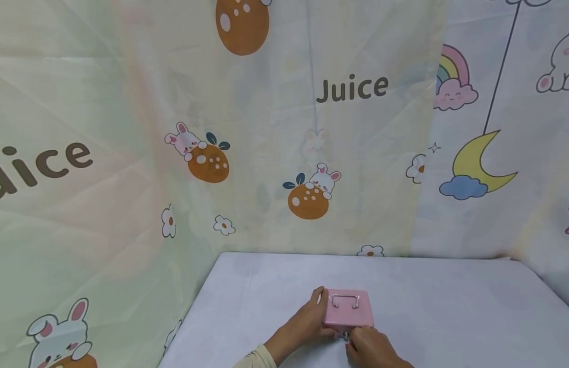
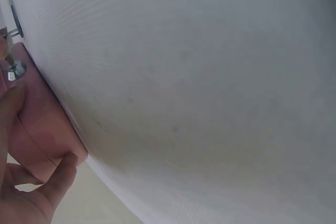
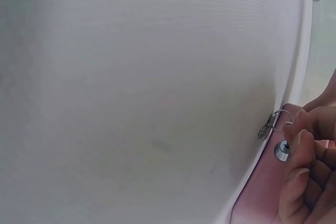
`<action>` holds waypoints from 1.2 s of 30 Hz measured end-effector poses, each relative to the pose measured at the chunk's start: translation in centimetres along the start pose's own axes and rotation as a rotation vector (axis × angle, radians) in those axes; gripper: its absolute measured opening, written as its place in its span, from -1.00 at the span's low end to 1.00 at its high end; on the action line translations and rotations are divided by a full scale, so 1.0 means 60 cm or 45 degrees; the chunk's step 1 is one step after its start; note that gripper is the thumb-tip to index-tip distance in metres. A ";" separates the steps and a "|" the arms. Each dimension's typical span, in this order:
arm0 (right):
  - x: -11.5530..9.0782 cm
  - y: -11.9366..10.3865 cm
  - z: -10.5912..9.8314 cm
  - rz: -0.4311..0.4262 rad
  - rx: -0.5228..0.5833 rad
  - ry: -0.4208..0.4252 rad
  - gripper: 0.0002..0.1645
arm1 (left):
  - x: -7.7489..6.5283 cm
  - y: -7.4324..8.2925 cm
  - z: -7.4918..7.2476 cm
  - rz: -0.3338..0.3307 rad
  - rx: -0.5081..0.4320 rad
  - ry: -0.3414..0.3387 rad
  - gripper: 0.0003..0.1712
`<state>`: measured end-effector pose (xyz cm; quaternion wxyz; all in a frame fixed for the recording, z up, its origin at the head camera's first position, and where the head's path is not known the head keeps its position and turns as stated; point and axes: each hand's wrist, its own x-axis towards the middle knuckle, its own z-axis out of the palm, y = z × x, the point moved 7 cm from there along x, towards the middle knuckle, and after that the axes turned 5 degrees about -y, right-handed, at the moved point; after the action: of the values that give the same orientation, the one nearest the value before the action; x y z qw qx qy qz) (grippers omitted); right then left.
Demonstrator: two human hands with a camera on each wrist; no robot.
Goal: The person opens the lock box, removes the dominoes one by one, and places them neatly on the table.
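A small pink cash box with a wire handle on its lid sits on the white table. My left hand grips its left side, with fingers at the back corner and the thumb by the front. At the box's front, my right hand pinches a small key close to the round metal lock. A second key dangles from the same ring. The keyhole shows in the right wrist view; whether the pinched key's tip touches it I cannot tell.
The white tabletop stretches around the box to its back edge. Printed cloth with rabbits, fruit and the word Juice hangs behind the table and along the left. More printed cloth hangs at the right.
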<state>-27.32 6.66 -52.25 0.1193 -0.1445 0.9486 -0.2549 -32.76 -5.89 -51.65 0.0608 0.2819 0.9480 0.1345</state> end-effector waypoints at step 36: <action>0.008 -0.010 0.005 0.102 -0.007 -0.032 -0.59 | 0.000 -0.004 0.003 -0.017 0.008 -0.003 0.21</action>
<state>-27.56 5.87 -52.30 0.1408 -0.1098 0.9529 -0.2453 -32.84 -6.04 -51.87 0.0621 0.2760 0.9502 0.1308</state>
